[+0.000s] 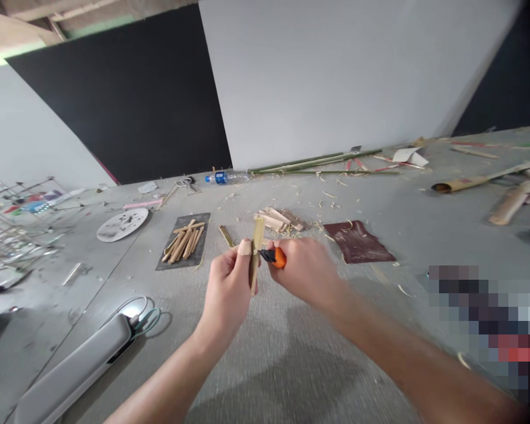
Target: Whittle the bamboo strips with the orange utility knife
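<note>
While the left hand (229, 277) is pinching a thin greenish strip (258, 231), the right hand (309, 268) is gripping an orange and black tool (280, 258). The tool is touching the strip, which is sticking up between the hands. Little sticks (188, 242) are lying on a dark sheet (196, 259).

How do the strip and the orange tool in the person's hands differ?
The strip is yellowish, the tool orange and black. The left hand grips the strip; the right hand grips the tool. The strip runs up the picture; the tool points left toward it. Both are held.
</note>
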Motion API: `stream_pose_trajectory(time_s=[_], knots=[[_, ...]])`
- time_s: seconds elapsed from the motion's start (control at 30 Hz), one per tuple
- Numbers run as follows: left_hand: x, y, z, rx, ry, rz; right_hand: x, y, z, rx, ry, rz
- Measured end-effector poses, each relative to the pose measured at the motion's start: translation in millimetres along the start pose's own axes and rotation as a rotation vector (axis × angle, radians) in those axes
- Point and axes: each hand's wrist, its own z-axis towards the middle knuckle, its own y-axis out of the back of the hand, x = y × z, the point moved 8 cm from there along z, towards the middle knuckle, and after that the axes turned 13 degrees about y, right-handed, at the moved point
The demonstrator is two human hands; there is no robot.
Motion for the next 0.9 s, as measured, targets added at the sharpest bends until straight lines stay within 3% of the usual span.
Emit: stream_pose_trajectory(time_s=[0.1, 0.17, 0.3, 0.33, 0.4, 0.5, 0.7, 0.9], knots=[[2.8, -3.8, -7.7, 0.016, 0.008, 0.001, -9.6, -0.4, 2.9, 0.009, -0.054, -0.024], [8.7, -15.1, -18.6, 0.061, 0.039, 0.017, -31.9, 1.8, 6.7, 0.011, -0.141, -0.044], [28.4, -56.4, -43.2, 0.312, 0.196, 0.045, -95.3, 15.9, 11.7, -0.017, -0.373, -0.1], [31.1, -60.6, -44.5, 0.327, 0.223, 0.029, -106.2, 19.0, 12.6, -0.022, -0.401, -0.106], [32.9, -54.1, -37.2, 0.236, 0.244, 0.002, -117.4, 21.5, 13.4, -0.023, -0.422, -0.106], [33.5, -34.5, -18.4, 0.112, 0.255, -0.013, -113.1, 14.6, 12.6, 0.005, -0.402, -0.073], [35.2, -17.6, 1.2, 0.111, 0.25, 0.065, -92.3, -4.0, 11.3, 0.054, -0.346, -0.019], [24.3, -11.4, 8.9, 0.069, 0.139, 0.039, -81.6, -3.5, 12.3, 0.059, -0.287, -0.017]])
